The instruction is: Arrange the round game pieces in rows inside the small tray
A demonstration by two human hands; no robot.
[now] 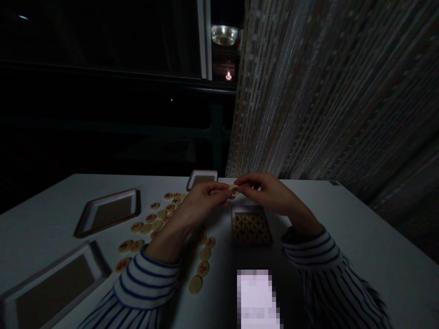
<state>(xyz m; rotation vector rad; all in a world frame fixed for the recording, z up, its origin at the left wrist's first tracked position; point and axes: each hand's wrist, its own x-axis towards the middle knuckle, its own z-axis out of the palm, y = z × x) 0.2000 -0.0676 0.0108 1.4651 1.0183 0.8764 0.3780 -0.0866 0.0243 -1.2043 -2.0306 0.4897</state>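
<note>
Between my two hands, above the far edge of a small box, is a round Chinese chess piece (pixel 234 190) with a dark character on its face. My left hand (pixel 206 201) pinches it from the left with thumb and fingers. From the right, my right hand (pixel 265 192) grips its other side with the fingertips. Below them the open box (pixel 270 242) holds rows of chess pieces (pixel 251 227) lying face up, their characters dark. Loose chess pieces (pixel 157 225), some with red characters and some blank side up, lie scattered around and beyond my left forearm.
On the white table (pixel 346 256), a tray-like box lid (pixel 108 212) and a larger one (pixel 55 285) lie at the left. Another shallow box part (pixel 202 177) sits at the far edge. A bright pixelated patch (pixel 259 299) is at the front. A string curtain (pixel 308 91) hangs behind.
</note>
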